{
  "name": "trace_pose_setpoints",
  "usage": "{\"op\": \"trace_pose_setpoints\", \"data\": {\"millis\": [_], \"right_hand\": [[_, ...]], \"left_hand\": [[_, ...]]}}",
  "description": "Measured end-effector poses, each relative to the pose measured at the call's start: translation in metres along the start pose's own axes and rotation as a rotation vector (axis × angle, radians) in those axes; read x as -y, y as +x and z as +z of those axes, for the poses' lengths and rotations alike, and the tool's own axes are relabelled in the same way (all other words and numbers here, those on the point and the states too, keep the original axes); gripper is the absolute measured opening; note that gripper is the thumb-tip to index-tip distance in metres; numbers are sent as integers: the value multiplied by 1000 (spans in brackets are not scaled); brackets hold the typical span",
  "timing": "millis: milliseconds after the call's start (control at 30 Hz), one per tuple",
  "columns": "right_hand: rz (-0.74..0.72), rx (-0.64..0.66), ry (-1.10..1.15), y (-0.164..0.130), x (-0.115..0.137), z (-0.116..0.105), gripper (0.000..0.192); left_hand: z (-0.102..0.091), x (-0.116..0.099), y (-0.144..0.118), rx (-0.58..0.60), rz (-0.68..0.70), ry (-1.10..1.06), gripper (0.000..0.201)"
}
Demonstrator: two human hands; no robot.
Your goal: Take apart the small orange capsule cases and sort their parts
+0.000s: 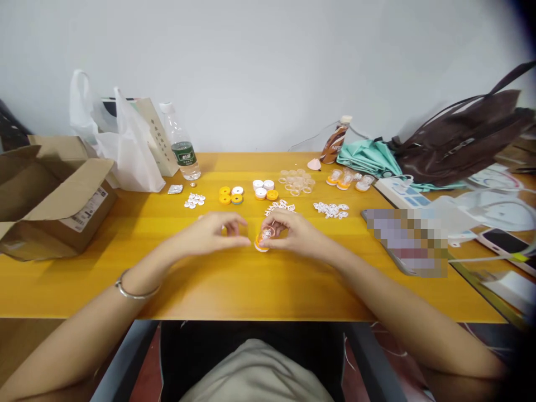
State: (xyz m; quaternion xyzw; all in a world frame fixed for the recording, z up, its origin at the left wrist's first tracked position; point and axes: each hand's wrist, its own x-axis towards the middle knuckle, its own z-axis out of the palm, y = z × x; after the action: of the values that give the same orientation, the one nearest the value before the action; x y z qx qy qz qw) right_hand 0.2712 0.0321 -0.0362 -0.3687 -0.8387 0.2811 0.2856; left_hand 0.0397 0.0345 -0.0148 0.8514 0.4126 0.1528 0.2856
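Observation:
My right hand [293, 233] grips a small orange and clear round part [263, 237] just above the yellow table [251, 285], near its middle. My left hand [213, 231] rests beside it, fingers pinched close to the same part; I cannot tell what sits between its fingertips. A silver bracelet [134, 290] circles my left wrist. Behind the hands lie yellow and white caps [231, 195], white and orange caps [264, 189], clear plastic rings [296, 182], small white printed discs [331, 209] and assembled orange pieces [349, 180].
An open cardboard box [50, 195] sits far left, with a white plastic bag [125, 145] and a water bottle [182, 146] behind. At right are a drink bottle [335, 140], teal cloth [368, 157], brown bag [464, 139], power strip [397, 192] and a phone [505, 241].

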Motion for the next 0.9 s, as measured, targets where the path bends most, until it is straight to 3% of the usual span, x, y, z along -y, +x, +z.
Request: {"op": "trace_pose_setpoints", "data": {"millis": [67, 100, 300, 467, 733, 900], "right_hand": [[3, -39, -7, -2, -1, 5, 26], [21, -47, 14, -4, -3, 8, 28], [131, -51, 161, -14, -17, 28, 34], [136, -41, 139, -12, -22, 35, 32], [126, -22, 154, -12, -24, 37, 39], [158, -46, 102, -13, -21, 38, 45]], "left_hand": [[23, -15, 5, 59, 77, -11, 40], [32, -18, 8, 18, 92, -15, 38], [65, 1, 13, -75, 61, -149, 32], [72, 12, 13, -111, 30, -63, 29], [74, 9, 17, -111, -5, -54, 41], [76, 9, 17, -126, -2, -64, 32]]}}
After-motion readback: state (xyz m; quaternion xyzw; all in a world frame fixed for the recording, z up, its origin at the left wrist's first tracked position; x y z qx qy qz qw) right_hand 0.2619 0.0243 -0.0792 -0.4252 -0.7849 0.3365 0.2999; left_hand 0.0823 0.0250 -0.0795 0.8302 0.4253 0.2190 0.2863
